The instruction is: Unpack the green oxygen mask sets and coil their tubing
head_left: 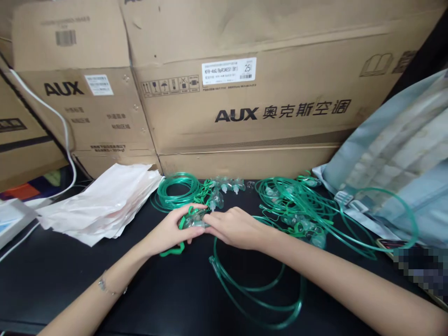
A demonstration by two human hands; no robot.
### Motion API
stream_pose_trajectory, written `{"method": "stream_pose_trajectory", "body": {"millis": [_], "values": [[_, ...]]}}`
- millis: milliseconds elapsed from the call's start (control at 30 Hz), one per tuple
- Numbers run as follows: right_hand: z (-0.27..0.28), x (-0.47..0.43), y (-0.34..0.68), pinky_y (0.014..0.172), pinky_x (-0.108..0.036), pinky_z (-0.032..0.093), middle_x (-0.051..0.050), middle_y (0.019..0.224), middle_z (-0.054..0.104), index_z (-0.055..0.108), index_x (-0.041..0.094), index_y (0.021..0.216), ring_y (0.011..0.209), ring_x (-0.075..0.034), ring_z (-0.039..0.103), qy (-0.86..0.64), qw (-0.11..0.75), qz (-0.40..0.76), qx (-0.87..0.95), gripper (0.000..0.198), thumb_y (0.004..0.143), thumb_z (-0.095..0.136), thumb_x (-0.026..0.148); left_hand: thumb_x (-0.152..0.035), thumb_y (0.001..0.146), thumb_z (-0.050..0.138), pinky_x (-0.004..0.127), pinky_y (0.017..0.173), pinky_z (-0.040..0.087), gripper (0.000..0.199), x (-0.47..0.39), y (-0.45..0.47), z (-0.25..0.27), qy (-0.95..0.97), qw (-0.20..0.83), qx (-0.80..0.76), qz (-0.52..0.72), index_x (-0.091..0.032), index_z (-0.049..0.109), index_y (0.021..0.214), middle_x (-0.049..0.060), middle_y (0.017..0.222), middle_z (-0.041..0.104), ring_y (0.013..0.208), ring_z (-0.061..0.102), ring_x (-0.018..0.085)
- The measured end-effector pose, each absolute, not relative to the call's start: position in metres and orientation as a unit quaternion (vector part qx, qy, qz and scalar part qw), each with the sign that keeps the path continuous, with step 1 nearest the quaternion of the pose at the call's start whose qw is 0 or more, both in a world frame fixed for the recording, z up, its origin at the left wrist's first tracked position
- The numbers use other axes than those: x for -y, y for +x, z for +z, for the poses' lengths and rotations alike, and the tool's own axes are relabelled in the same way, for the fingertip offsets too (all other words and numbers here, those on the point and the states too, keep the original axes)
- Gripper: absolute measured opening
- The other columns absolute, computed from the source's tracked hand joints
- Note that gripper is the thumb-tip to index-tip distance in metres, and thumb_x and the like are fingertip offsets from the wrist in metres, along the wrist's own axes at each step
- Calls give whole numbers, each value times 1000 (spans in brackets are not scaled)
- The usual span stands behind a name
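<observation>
A clear, green-tinted oxygen mask (196, 218) with a green elastic strap (174, 251) is held in my left hand (171, 229), thumb in front and fingers behind. My right hand (234, 227) is closed at the mask's right end, its fingertips pressed together there. What lies between those fingertips is mostly hidden. Under my right wrist, a loop of green tubing (266, 308) lies on the black table (157, 298), with a free connector end (212, 262) to the left. Another strand passes up behind my right hand; I cannot tell whether it joins the mask.
Behind my hands lie a coil of green tubing (179, 189) and several clear mask parts (229, 184). More tangled tubing and masks (297, 200) lie at right. White paper packets (101, 205) are stacked left. Cardboard boxes (245, 135) wall the back; a pale blue bag (395, 154) stands right.
</observation>
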State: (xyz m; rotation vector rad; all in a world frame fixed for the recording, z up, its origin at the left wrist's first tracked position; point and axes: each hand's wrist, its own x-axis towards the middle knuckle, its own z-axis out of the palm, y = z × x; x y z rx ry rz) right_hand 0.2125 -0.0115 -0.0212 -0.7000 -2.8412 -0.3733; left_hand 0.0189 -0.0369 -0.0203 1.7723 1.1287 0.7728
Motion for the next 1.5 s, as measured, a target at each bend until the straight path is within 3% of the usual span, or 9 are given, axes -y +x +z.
{"method": "stream_pose_trajectory", "body": {"millis": [267, 367, 533, 633, 733, 967, 1133, 1300, 1500], "values": [[-20, 39, 226, 39, -26, 12, 3, 54, 56, 54, 19, 93, 39, -8, 41, -166, 158, -100, 968, 25, 93, 31, 28, -21, 64, 66, 25, 69, 44, 28, 52, 21, -19, 787, 402, -354, 305, -17, 59, 90, 3, 86, 59, 76, 54, 17], [-17, 39, 233, 38, -27, 11, 3, 51, 54, 55, 16, 101, 37, -9, 37, -148, 171, -120, 967, 28, 91, 30, 24, -26, 64, 67, 20, 50, 40, 27, 57, 34, -15, 721, 490, -375, 315, -17, 57, 87, 1, 75, 57, 57, 50, 11], [-3, 32, 284, 37, -26, 18, 1, 50, 55, 59, 20, 97, 37, -10, 39, -220, 201, -117, 947, 30, 91, 30, 26, -43, 66, 60, 14, 30, 10, 32, 57, 22, -10, 487, 669, -461, 321, -18, 53, 84, -7, 53, 38, 32, 16, 1], [6, 32, 315, 44, -24, 32, -2, 65, 62, 57, 21, 98, 42, -10, 46, -344, 259, -75, 900, 28, 92, 31, 30, -43, 66, 63, 15, 34, 22, 34, 51, 1, -21, 538, 505, -558, 379, -19, 55, 88, -6, 57, 42, 38, 29, 4], [5, 34, 310, 61, -25, 44, -6, 88, 64, 52, 17, 108, 70, -14, 59, -322, 199, 16, 926, 29, 93, 30, 29, -43, 67, 66, 24, 59, 43, 35, 44, -2, -37, 715, 264, -577, 293, -23, 58, 94, 2, 80, 58, 69, 55, 18], [-18, 27, 264, 90, -39, 38, -12, 110, 52, 50, 16, 121, 105, -23, 46, -231, 47, 17, 972, 37, 85, 51, 24, -48, 75, 56, 47, 87, 38, 51, 51, 16, -33, 822, -92, -538, 161, -18, 52, 116, 16, 115, 49, 110, 43, 38], [-23, 36, 278, 90, -38, 38, -11, 109, 50, 55, 14, 111, 100, -22, 47, -312, 70, -21, 947, 30, 84, 51, 25, -22, 87, 42, 30, 82, 45, 26, 87, 29, -29, 911, -70, -381, 142, -20, 52, 111, 7, 108, 55, 96, 54, 19], [-39, 36, 278, 79, -38, 41, -13, 98, 54, 54, 6, 109, 91, -25, 50, -347, 9, -144, 927, 31, 78, 46, 7, -7, 83, 43, 29, 84, 44, 33, 94, 50, -40, 969, -66, -237, 8, -20, 52, 112, 5, 114, 56, 100, 53, 19], [-46, 19, 267, 72, -25, 41, -5, 90, 54, 61, 16, 88, 80, -14, 50, -245, 71, 20, 967, 30, 76, 41, -2, -15, 89, 39, 28, 75, 44, 23, 62, 45, -29, 977, -94, -190, -25, -19, 60, 97, 5, 105, 59, 88, 56, 17]]}}
